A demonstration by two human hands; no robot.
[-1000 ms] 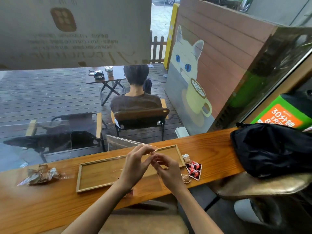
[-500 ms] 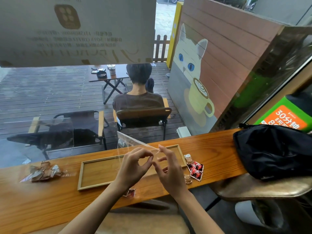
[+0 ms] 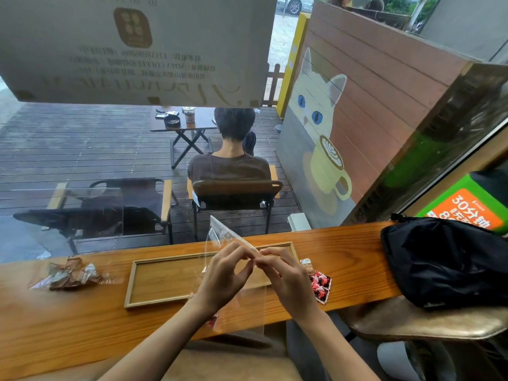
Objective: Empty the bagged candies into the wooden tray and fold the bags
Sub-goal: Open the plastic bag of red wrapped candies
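Countertop [image 3: 343, 251] of pale wood runs across the view as a narrow strip, its far edge against the window glass and its near edge just under the person's forearms. At the far left lies a clear bag of brown-wrapped candies [image 3: 68, 276], well apart from the wooden tray [image 3: 154, 281], with bare counter between them and more bare counter toward the near edge. The tray lies lengthwise along the counter, and its visible floor is bare wood. Over the tray's right half the left hand [image 3: 222, 279] and the right hand [image 3: 288, 281] meet, wrists raised, fingers arched, thumb and fingertips of each pinched on the top edge of an empty clear bag [image 3: 220, 235]. One corner of the bag stands up toward the window, and more clear film hangs below the hands past the counter's near edge. A small red-wrapped candy [image 3: 213, 320] shows through the film beneath the left wrist. Just right of the tray's end lie loose red and black candies [image 3: 320, 287], touching one another, with a pale-wrapped one behind them. Beyond a stretch of open counter, a black bag [image 3: 445, 259] covers the right end and overhangs the edge. Behind it a green and orange sign [image 3: 472, 210] reads "30", followed by characters too small to make out; the lettering on the window decal [image 3: 132, 48] above appears mirrored.
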